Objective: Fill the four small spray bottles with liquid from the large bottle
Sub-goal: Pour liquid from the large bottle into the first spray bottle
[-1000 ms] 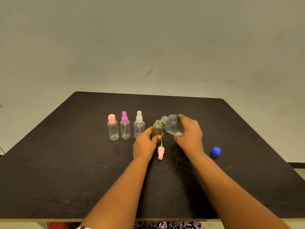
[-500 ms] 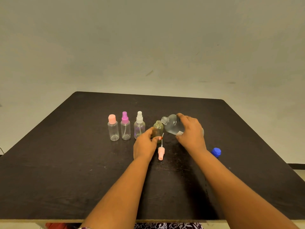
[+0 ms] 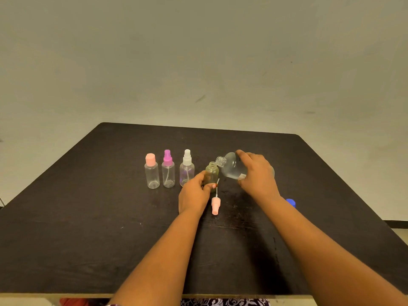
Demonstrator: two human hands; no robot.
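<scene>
My right hand [image 3: 258, 177] grips the large clear bottle [image 3: 231, 166], tilted with its open mouth just above the neck of a small greenish open bottle [image 3: 211, 173]. My left hand [image 3: 194, 195] holds that small bottle upright on the table. Its pink spray head [image 3: 215, 205] lies on the table in front of it. To the left stand three capped small bottles in a row: one with a peach cap [image 3: 152, 173], one with a magenta sprayer [image 3: 168, 171] and one with a white sprayer [image 3: 187, 168].
A blue cap [image 3: 291, 202] lies on the dark table [image 3: 88, 228] to the right, partly behind my right forearm. A pale wall rises behind the table's far edge. Patterned cloth shows below the near edge.
The large bottle has stayed tilted over the small open bottle, with only a slight shift of my right hand. My left hand has kept its hold.
</scene>
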